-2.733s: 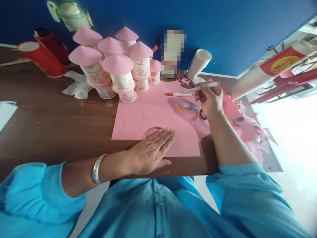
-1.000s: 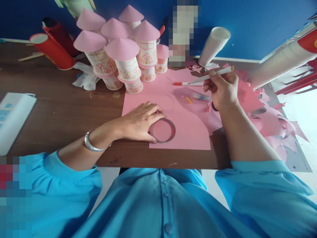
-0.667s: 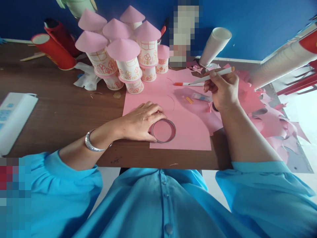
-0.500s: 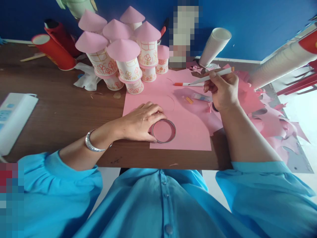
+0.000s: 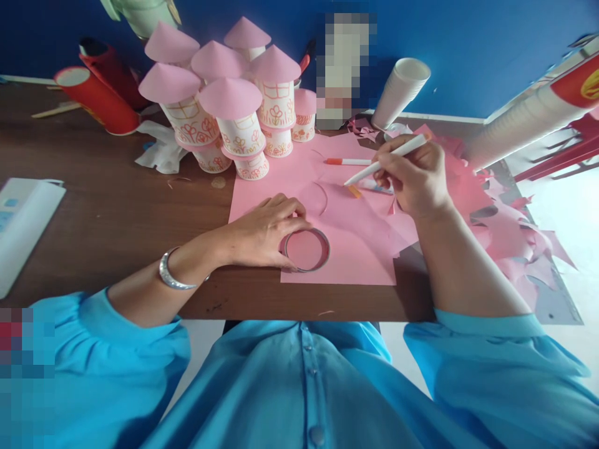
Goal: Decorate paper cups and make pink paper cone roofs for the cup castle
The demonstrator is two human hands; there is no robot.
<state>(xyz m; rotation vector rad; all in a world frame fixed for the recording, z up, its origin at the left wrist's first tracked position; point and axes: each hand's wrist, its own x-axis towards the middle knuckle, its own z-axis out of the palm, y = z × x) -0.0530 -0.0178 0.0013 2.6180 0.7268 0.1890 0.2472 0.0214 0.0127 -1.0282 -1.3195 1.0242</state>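
Observation:
My left hand (image 5: 269, 234) rests on the pink paper (image 5: 360, 262), its thumb and fingers gripping the left side of a thin grey ring (image 5: 329, 248) that lies flat there. In my right hand (image 5: 418, 181) is a white marker (image 5: 406, 147), held like a pen above the sheet, its tip pointing down and left. A small orange cap (image 5: 354, 191) lies close below that tip. Another white marker with an orange end (image 5: 349, 162) lies farther back on the paper. A thin curved line (image 5: 325, 198) shows on the sheet behind the ring.
Paper-cup towers with pink cone roofs (image 5: 229, 100) stand back left. White paper cups (image 5: 402, 90) are stacked behind, with a longer stack (image 5: 515, 128) at right. Pink scraps (image 5: 505, 218) cover the right side. Red tubes (image 5: 93, 100) and a white power strip (image 5: 28, 218) are left.
My right hand has brought the marker lower and toward me, its tip now nearer the orange cap. My left hand keeps its hold on the ring. The view has shifted slightly.

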